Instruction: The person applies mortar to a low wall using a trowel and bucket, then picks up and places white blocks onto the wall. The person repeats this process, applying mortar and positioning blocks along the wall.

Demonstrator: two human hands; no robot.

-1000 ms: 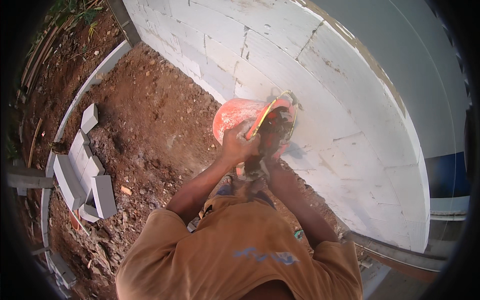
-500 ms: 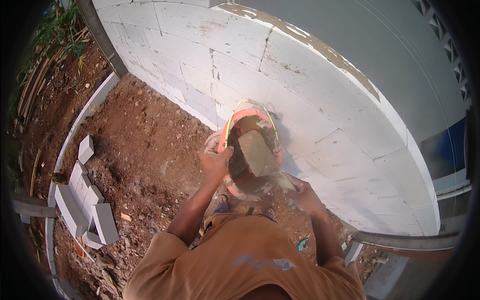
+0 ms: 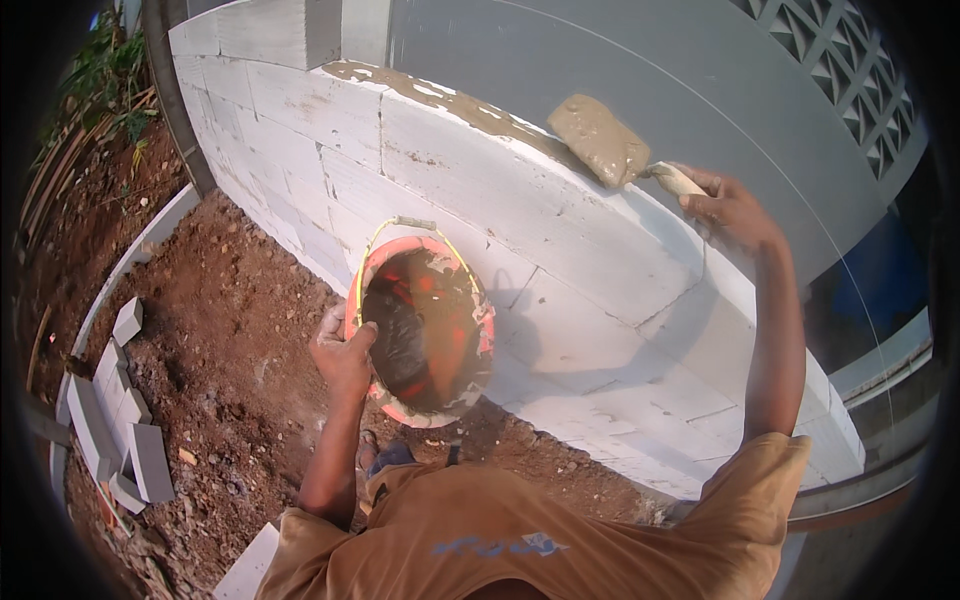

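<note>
My left hand [image 3: 342, 352] grips the rim of an orange bucket [image 3: 425, 335] smeared inside with grey mortar, held tilted in front of the white block wall [image 3: 560, 230]. My right hand [image 3: 730, 210] is raised to the top of the wall and holds a trowel [image 3: 610, 140] by its pale handle. The trowel blade carries a thick load of grey mortar and sits over the top course, where a strip of mortar [image 3: 450, 100] lies spread.
Red-brown soil [image 3: 230, 340] lies at the wall's foot. Several loose white blocks [image 3: 120, 420] are stacked at the lower left by a concrete kerb. Behind the wall stands a grey panel [image 3: 620, 60] with a lattice screen [image 3: 850, 70] at the upper right.
My right hand has lifted the loaded trowel out of the bucket and up to the top of the wall. The bucket has tipped lower, its opening now facing me.
</note>
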